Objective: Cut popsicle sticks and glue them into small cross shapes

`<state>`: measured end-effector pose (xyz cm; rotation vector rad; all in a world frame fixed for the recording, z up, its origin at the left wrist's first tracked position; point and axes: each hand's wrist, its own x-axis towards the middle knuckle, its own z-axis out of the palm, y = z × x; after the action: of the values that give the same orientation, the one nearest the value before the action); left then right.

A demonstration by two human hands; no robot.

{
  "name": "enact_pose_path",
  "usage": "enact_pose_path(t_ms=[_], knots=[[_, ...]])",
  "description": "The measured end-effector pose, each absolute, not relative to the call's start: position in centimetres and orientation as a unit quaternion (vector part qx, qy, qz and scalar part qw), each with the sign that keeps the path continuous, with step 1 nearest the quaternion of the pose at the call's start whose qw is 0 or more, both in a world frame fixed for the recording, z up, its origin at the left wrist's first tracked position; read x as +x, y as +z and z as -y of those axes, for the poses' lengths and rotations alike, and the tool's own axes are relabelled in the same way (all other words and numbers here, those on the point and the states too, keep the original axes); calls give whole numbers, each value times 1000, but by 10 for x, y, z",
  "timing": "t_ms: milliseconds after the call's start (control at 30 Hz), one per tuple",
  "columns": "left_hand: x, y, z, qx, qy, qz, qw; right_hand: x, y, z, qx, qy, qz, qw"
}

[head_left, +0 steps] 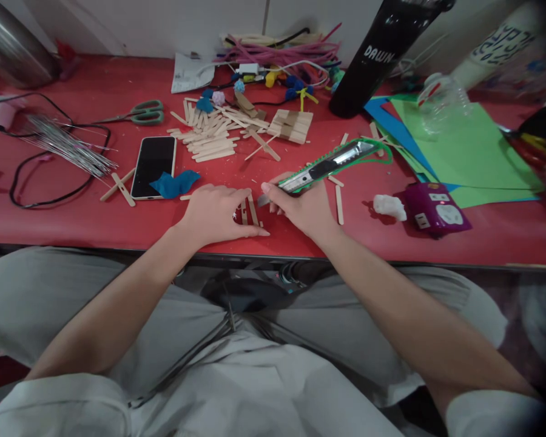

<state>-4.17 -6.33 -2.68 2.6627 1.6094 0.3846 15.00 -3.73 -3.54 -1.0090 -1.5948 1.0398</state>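
Red desk (82, 226) — right hand (304, 205) grips utility knife (334, 162) pen-like, likely for control; left hand (216, 212) round craft sticks (253, 210) — hold unclear.

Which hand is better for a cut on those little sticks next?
Probably the right hand: it holds the green cutter, blade close to the small wooden sticks. The left hand holds no cutter and curves around those sticks.

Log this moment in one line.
left hand: at wooden sticks | right hand: holding cutter, blade out | nearby: phone, scissors
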Motion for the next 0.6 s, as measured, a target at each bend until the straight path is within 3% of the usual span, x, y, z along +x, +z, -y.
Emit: enact_pose_path(t_ms=[600], knots=[[-42,-26,64,850,125,-512,10,149,-43,44,-421,346,702,459]])
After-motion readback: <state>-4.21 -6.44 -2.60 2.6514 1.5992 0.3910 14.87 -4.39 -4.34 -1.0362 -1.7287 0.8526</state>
